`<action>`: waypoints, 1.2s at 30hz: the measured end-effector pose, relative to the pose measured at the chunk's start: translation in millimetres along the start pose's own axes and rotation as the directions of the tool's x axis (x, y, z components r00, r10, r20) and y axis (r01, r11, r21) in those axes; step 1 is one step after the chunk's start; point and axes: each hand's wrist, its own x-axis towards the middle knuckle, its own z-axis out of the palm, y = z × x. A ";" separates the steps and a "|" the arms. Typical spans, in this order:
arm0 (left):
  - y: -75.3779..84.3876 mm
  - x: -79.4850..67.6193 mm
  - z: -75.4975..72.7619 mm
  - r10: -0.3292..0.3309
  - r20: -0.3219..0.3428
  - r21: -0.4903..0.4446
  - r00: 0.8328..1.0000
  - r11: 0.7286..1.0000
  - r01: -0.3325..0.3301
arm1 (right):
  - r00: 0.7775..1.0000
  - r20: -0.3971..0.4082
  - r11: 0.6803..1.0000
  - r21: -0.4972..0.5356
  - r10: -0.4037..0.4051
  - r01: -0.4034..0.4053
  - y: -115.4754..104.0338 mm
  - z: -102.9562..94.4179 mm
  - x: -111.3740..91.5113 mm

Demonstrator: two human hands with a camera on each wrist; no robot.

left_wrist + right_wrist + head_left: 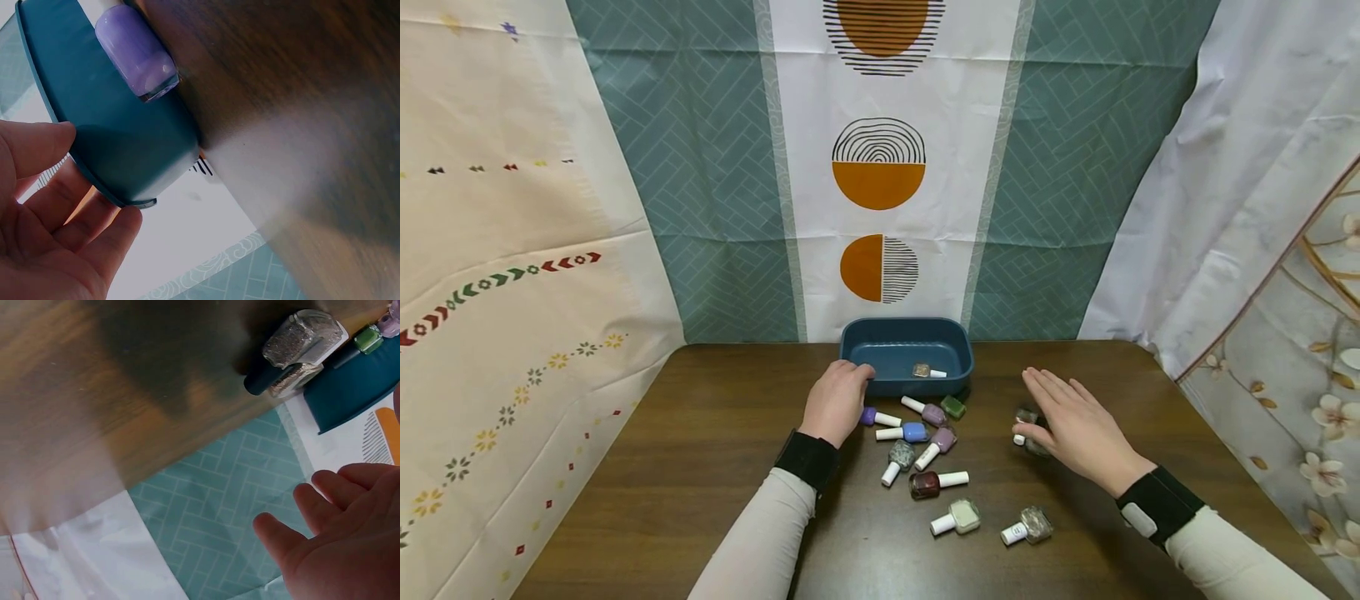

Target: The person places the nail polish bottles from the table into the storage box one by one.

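My left hand (837, 402) grips the rim of a dark blue plastic bin (857, 385) at its front left corner; in the left wrist view the thumb (44, 147) lies on one side of the rim and the fingers on the other. One glittery nail polish bottle (921, 370) with a white cap lies inside the bin. My right hand (1078, 425) hovers with straight fingers over glitter nail polish bottles (1027, 416) on the right of the table, partly hiding them. In the right wrist view, two glitter bottles (303, 340) show, apart from the hand.
Several nail polish bottles lie before the bin: purple (868, 416), blue (915, 432), mauve (943, 438), green (953, 407), grey speckled (901, 454) and dark red (924, 485). Nearer are a pale one (964, 516) and a glitter one (1036, 524). Fabric (722, 208) hangs behind the table (700, 467).
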 end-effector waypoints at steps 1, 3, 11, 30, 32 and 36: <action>-0.1 -0.1 -0.2 -0.002 0.002 -0.003 1.000 1.000 0.002 | 1.000 0.001 1.000 0.001 0.001 -0.001 0.5 0.4 -1.2; -0.5 -0.1 -0.2 -0.003 0.003 -0.007 1.000 1.000 0.003 | 1.000 0.003 1.000 -0.002 0.003 -0.003 1.6 1.1 -3.9; -0.3 -0.4 0.1 0.001 -0.003 -0.011 1.000 1.000 -0.001 | 1.000 -0.008 1.000 0.007 -0.002 0.002 4.9 2.6 -16.1; -1.1 0.6 0.5 0.002 -0.005 -0.018 1.000 1.000 -0.002 | 0.997 0.010 0.997 0.019 0.081 -0.081 10.1 5.2 -36.5; -0.3 0.5 -0.4 -0.002 0.001 -0.020 1.000 1.000 0.002 | 0.996 0.022 0.996 0.022 0.089 -0.089 9.8 6.4 -37.3; 0.9 0.4 -1.0 -0.009 0.010 -0.023 1.000 1.000 0.010 | 0.995 0.028 0.994 0.040 0.097 -0.098 9.6 9.1 -38.2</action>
